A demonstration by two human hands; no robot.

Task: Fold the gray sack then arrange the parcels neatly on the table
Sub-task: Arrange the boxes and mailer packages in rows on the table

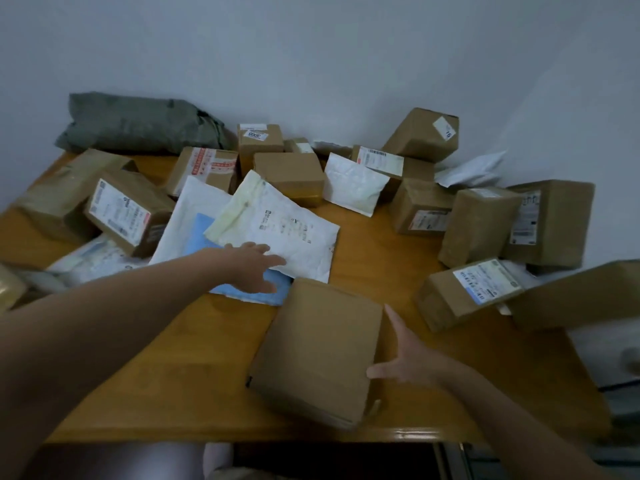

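Note:
The gray sack lies folded at the table's far left corner against the wall. Several cardboard parcels and white mailers are scattered over the wooden table. A plain brown box lies flat near the front edge. My right hand is spread open against that box's right side, thumb at its near corner. My left hand reaches out with fingers apart over a white mailer and a blue mailer beneath it, touching them without gripping.
Brown boxes crowd the right side, one labelled box close to my right hand and a large one overhanging the right edge. More boxes pile at the left. Walls close the back and right.

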